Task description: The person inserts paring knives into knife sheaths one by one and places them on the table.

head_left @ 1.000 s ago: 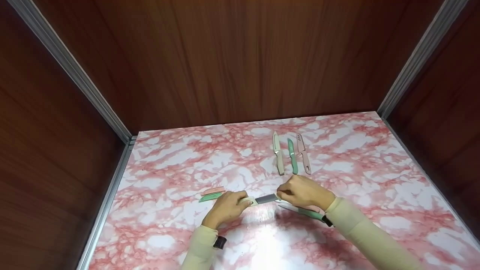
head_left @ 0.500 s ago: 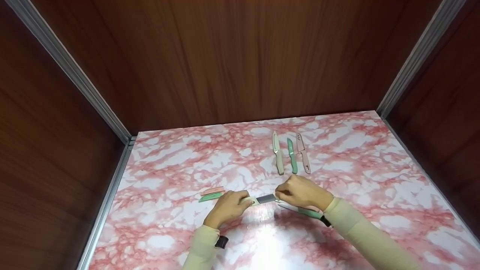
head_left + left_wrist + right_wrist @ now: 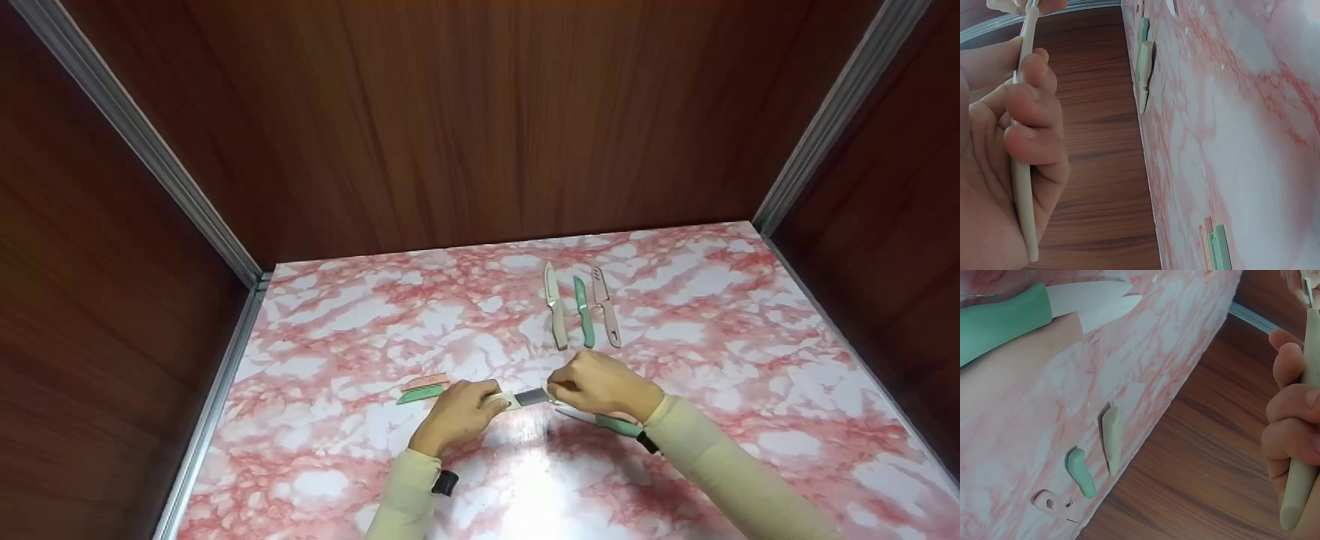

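Over the front middle of the marble table (image 3: 360,322), my left hand (image 3: 487,396) grips a beige sheath (image 3: 505,401) and my right hand (image 3: 559,390) grips a knife by its beige handle (image 3: 1302,461). The grey blade (image 3: 532,397) bridges the two hands, its tip inside the sheath mouth. In the left wrist view my fingers (image 3: 1030,121) curl round the beige sheath (image 3: 1022,191). A green-handled knife (image 3: 609,422) with a bare white blade (image 3: 1092,304) lies on the table under my right wrist.
Three knives lie side by side at the back: beige (image 3: 556,307), green (image 3: 584,313), pink (image 3: 606,307). A pink sheath (image 3: 426,382) and a green sheath (image 3: 420,394) lie left of my left hand. Wooden walls enclose three sides.
My right hand has edged left towards the left hand, and the visible stretch of grey blade has become a little shorter. Everything on the table stays where it was.
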Motion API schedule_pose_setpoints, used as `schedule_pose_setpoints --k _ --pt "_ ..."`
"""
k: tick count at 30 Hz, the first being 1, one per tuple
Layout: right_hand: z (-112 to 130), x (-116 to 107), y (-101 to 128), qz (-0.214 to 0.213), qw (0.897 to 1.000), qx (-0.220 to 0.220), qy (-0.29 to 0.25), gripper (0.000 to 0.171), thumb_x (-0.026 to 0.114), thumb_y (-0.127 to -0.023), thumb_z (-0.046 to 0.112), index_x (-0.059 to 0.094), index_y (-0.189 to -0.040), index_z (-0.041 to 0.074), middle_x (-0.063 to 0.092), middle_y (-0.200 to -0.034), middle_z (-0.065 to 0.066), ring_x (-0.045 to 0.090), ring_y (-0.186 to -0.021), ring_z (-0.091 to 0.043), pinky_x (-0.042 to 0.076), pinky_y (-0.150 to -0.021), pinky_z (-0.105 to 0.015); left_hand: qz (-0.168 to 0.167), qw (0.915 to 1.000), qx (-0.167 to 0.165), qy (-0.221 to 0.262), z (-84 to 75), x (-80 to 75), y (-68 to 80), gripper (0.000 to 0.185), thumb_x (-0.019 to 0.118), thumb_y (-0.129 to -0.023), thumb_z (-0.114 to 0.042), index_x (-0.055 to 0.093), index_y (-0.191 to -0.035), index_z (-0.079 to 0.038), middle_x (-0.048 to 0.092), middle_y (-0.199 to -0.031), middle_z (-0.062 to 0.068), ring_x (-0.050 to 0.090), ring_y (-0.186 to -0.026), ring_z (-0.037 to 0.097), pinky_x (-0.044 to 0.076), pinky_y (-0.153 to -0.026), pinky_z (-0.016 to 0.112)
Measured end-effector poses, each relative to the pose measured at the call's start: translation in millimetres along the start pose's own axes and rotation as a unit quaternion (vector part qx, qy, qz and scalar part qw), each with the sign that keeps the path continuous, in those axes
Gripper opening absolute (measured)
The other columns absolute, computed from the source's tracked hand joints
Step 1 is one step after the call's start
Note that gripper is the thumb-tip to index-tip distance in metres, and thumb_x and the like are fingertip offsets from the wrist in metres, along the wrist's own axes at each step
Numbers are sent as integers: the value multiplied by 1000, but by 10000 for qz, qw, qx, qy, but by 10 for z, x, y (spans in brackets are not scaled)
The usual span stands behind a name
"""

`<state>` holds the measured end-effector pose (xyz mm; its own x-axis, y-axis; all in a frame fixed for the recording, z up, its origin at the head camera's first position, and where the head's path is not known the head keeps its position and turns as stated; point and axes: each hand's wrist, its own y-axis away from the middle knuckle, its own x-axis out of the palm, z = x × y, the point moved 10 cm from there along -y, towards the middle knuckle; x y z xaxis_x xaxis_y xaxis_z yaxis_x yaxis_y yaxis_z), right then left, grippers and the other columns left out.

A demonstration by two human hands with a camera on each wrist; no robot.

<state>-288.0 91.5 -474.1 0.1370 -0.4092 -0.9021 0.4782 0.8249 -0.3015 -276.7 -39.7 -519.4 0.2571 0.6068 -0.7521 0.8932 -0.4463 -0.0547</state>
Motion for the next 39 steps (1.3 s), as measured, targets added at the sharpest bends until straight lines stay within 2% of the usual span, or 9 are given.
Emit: schedule_pose_setpoints --k 14,23,30,39 --pt "34 -6 -35 -72 9999 -105 -35 32 57 -90 15 50 -61 24 31 -49 16 22 -43 6 22 -42 -13 -127 9998 133 -79 -23 -32 -5 18 58 -94 -32 58 -80 -20 40 -60 -11 36 -54 6 30 -54 24" --pt "35 10 -42 2 10000 -72 -23 33 56 -91 15 48 -61 25 31 -49 15 24 -42 5 23 -42 -14 -136 9998 118 -97 -31 -30 -12 18 58 -93 -32 58 -80 -20 39 -60 -11 35 -54 6 30 -54 24" --pt "27 17 -39 -108 9998 -94 108 30 57 -91 16 52 -62 24 34 -50 17 25 -43 6 25 -42 -14 -45 9999 38 142 -11 -10 -3 17 58 -94 -30 58 -80 -20 40 -60 -11 34 -52 5 31 -52 23" --pt "23 30 -44 -138 9998 -58 148 29 59 -90 15 53 -63 25 36 -50 18 28 -42 6 28 -43 -14 -68 10000 6 3 -29 -27 -7 17 58 -94 -31 58 -81 -20 41 -60 -10 34 -51 6 30 -52 24"
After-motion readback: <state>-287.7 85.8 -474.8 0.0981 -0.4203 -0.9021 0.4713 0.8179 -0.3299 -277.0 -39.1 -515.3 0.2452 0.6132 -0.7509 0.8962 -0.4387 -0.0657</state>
